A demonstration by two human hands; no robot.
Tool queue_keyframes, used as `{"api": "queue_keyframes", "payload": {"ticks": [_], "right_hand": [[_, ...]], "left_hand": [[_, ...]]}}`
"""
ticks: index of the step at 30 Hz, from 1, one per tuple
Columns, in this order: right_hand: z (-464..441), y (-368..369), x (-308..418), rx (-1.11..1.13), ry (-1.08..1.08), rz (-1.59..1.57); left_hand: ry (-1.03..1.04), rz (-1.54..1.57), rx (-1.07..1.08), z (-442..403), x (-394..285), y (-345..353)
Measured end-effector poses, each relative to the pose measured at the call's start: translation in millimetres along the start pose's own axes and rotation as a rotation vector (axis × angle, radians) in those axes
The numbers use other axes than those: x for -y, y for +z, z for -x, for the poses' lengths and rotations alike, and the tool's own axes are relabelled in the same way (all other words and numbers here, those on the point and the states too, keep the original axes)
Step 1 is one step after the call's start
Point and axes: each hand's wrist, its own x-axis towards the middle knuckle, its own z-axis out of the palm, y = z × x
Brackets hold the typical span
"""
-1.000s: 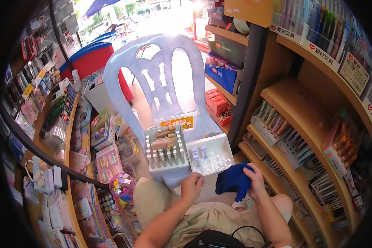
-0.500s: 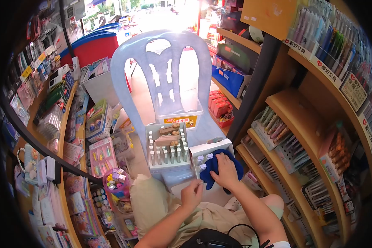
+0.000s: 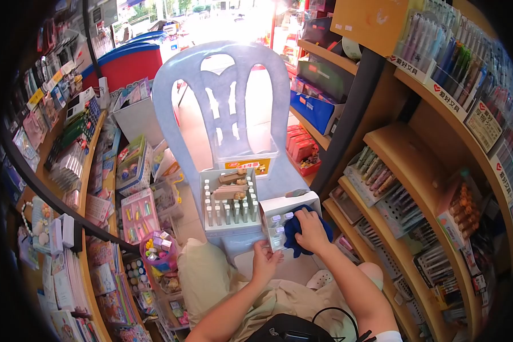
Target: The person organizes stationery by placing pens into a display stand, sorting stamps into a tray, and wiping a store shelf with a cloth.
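A white box (image 3: 289, 202) stands tilted at the front of the chair seat, with several purple-capped items (image 3: 276, 220) inside at its left end. My left hand (image 3: 265, 263) holds the lower left corner of this box, thumb and fingers around the edge. A dark blue cloth (image 3: 293, 229) is bunched under my right hand (image 3: 313, 232), whose fingers curl into it over the right part of the box. To the left sits a grey-white box (image 3: 231, 228) of upright white-capped items, with brown and pink figure-topped pieces (image 3: 229, 192) lying across them.
A pale blue plastic chair (image 3: 164, 97) faces me, a clear tub (image 3: 247, 165) standing at its back. Stationery shelves (image 3: 393, 142) close in on the right, more (image 3: 91, 188) on the left. A pink basket (image 3: 159, 253) of small goods is beside my left knee.
My left hand has gone from a pinch just below the white box to a hold on its lower corner. The box is tipped more toward me, showing more of the purple-capped items.
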Motion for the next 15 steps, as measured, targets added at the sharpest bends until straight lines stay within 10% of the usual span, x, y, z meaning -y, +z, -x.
{"api": "queue_keyframes", "payload": {"ticks": [5,11,15], "right_hand": [[2,-5,-14,0.006,0.076,-0.281],[2,-5,-8,0.017,-0.006,-0.259],[0,-6,-3,0.018,-0.024,-0.196]], "left_hand": [[-0.041,0.063,-0.023,0,3,-5],[0.578,-0.958,-0.334,11,-56,9],[0.656,-0.977,-0.155,-11,-87,12]]}}
